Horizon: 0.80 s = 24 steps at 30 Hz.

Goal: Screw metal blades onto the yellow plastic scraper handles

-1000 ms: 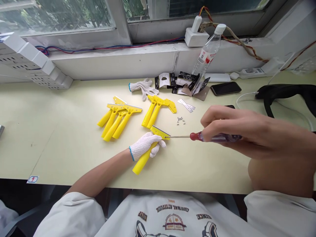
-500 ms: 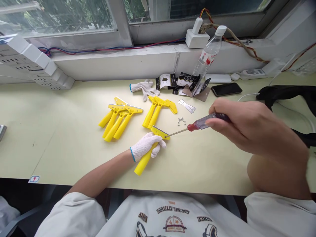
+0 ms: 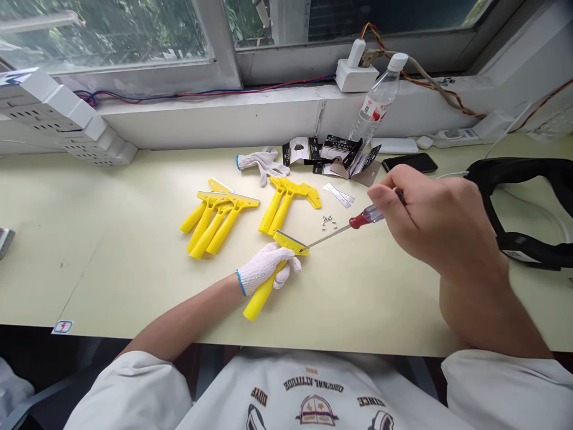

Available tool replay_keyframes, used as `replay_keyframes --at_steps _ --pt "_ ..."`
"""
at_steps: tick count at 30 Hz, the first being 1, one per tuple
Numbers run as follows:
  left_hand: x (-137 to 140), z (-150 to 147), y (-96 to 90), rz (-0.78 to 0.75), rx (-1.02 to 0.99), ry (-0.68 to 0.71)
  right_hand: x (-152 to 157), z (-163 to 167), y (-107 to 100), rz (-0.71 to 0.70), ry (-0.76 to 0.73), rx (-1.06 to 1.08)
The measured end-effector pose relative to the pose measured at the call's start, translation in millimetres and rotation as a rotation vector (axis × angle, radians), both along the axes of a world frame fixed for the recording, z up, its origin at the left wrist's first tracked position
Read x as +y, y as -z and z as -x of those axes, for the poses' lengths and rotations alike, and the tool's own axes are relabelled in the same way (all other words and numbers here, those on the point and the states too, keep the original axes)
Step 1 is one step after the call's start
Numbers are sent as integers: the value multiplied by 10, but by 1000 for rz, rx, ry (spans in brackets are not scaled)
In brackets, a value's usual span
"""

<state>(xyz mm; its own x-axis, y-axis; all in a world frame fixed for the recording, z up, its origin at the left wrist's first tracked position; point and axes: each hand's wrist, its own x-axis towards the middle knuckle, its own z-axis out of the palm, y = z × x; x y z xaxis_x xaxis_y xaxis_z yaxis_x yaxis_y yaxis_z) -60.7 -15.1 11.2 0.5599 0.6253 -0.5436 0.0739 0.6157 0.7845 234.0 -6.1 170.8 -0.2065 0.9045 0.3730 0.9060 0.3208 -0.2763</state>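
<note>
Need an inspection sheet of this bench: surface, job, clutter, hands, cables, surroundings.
Surface: flat, pale cream tabletop, thin seam at left.
Job: yellow plastic scraper; red-collared, clear-handled screwdriver, tip at scraper's head; tiny silver metal screws, loose; thin silver metal blades, crossed.
Clutter: folded black-and-white card packaging; white knitted glove, blue-cuffed.
Hands: left hand gloved, gripping scraper; right hand bare, gripping screwdriver.
Cables: thin red and blue wires along sill.
Surroundings: large glass window behind.
</note>
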Motion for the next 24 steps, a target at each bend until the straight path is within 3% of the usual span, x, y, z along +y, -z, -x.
replay_keyframes --at_steps 2,9,14,16,20,22,24 --pt "-3 -1 -3 -6 8 -2 14 -12 22 8 27 -46" --pt "-9 24 56 -24 -11 2 -19 -214 -91 99 -396 141" --pt "-9 22 64 -15 -14 -11 -38 -207 -121 244 -637 244" --pt "-7 16 53 -14 -9 -10 -28 -148 -87 207 -567 237" --pt "-5 7 23 -13 0 -3 5 -73 -2 1 -104 20" --pt "-6 5 14 -14 3 -3 13 -106 4 16 -81 -31" --pt "-9 5 15 -20 4 -2 10 -177 -23 75 -213 23"
